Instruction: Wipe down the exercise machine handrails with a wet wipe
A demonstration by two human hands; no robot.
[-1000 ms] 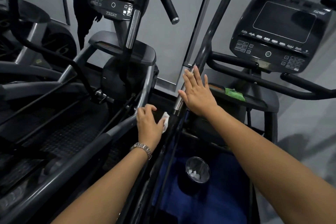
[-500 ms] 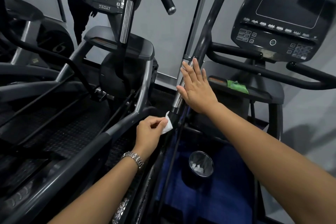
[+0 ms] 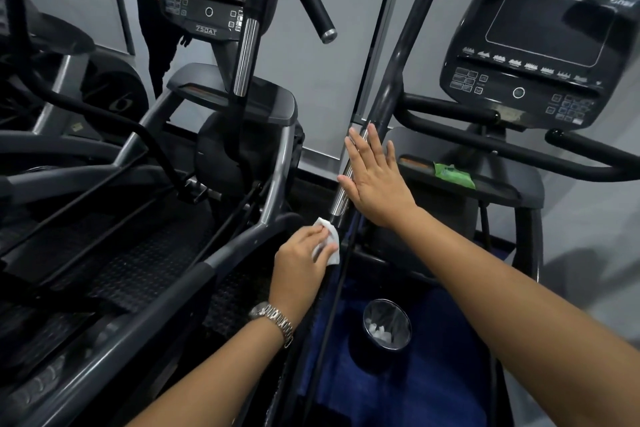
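My left hand (image 3: 301,255), with a metal watch on the wrist, pinches a white wet wipe (image 3: 329,241) and presses it against the dark lower part of the right machine's moving handle bar (image 3: 391,80), just under its silver sleeve (image 3: 341,199). My right hand (image 3: 375,177) lies flat with fingers spread against that bar, above the wipe. The left machine's grey handrail (image 3: 194,274) runs diagonally under my left hand.
A small black bin (image 3: 386,324) with used wipes stands on the blue floor below. A green wipe packet (image 3: 452,175) lies on the right machine's tray. Two consoles (image 3: 533,55) stand ahead. A person in black stands at the back left.
My left hand lifted off the left machine's grey rail and carried the wipe right onto the bar under the silver sleeve. My right hand stayed flat on the bar.
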